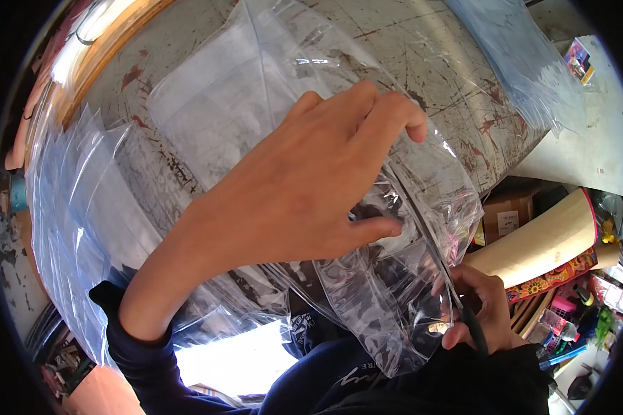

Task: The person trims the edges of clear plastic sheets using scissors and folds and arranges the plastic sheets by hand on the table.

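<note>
Clear plastic sheeting (pixel 214 90) lies over the worn, scratched table (pixel 457 83) and hangs in folds over its near edge. Over the middle of the sheeting is my left hand (pixel 311 166), palm down with its fingers apart and bent, holding nothing. At the lower right my right hand (pixel 488 304) is wrapped round the dark handles of a pair of scissors (pixel 472 324). The long blades point up and left, lying along the plastic close to my left thumb. How far the blades are apart is hard to see.
Stacked clear plastic (pixel 76 200) covers the left side. More bluish plastic (pixel 512 55) lies at the top right beside a pale surface (pixel 574 155). Below that are a cream roll (pixel 540 238), a cardboard box (pixel 509 218) and assorted small items. Another person's arm shows at the far left.
</note>
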Motion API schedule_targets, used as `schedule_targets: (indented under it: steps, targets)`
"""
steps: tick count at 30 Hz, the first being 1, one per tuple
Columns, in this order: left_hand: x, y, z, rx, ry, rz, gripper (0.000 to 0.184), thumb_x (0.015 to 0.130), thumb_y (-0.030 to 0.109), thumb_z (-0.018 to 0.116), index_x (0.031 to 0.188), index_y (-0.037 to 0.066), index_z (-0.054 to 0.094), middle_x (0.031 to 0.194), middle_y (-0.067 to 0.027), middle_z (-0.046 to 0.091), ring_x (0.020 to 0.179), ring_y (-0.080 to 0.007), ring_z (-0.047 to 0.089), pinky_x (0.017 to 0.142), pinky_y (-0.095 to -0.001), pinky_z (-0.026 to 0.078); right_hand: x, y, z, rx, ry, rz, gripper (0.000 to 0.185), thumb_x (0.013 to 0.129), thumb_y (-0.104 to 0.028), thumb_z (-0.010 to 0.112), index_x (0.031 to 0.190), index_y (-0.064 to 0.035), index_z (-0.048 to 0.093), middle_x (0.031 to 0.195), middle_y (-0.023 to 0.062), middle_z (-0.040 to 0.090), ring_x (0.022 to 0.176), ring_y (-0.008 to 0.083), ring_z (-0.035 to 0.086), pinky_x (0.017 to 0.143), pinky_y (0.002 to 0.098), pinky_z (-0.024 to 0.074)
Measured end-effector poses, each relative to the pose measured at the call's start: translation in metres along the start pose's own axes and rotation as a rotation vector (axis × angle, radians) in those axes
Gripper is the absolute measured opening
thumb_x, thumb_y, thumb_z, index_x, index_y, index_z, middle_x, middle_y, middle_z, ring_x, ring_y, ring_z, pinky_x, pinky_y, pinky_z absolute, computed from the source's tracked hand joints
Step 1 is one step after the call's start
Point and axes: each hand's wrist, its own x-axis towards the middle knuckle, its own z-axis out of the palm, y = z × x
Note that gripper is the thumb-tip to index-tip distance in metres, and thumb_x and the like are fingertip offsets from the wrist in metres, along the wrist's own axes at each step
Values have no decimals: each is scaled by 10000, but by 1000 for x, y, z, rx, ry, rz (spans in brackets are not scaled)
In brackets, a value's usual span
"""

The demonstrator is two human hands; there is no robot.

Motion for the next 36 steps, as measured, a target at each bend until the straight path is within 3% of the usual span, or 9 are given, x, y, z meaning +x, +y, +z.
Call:
schedule_targets:
  steps: [2,9,17,27,36]
  targets:
    - [0,0,0,17,0,3,707,580,179,844,1167,115,455,886,-35,462,805,-186,496,738,-325,386,1,-2,3,93,88,39,768,539,-401,895,1077,4,526,867,38,615,728,94,556,650,237,453]
    - [0,2,-3,36,-22,-31,708,577,172,844,1163,112,452,921,-48,450,784,-191,488,729,-324,390,6,-11,2,201,60,78,754,529,-366,907,1059,8,523,884,28,608,708,85,529,658,239,439]
    - [0,3,-1,46,7,-11,727,561,163,845,1168,124,445,944,-58,440,766,-202,483,715,-328,397,6,-16,1,173,70,110,740,515,-391,907,1020,2,536,707,8,542,645,78,483,603,232,384]
    - [0,3,0,48,11,-12,723,571,184,843,1169,128,442,945,-62,440,760,-201,483,721,-329,380,1,-14,2,65,135,92,790,489,-440,905,1028,13,547,763,31,588,660,80,520,594,242,412]
    - [0,4,0,58,-12,-27,720,576,183,843,1172,135,442,969,-63,439,794,-209,489,737,-332,373,-1,-11,-4,245,33,60,734,563,-386,888,1056,-2,501,765,8,563,653,75,477,626,229,414]
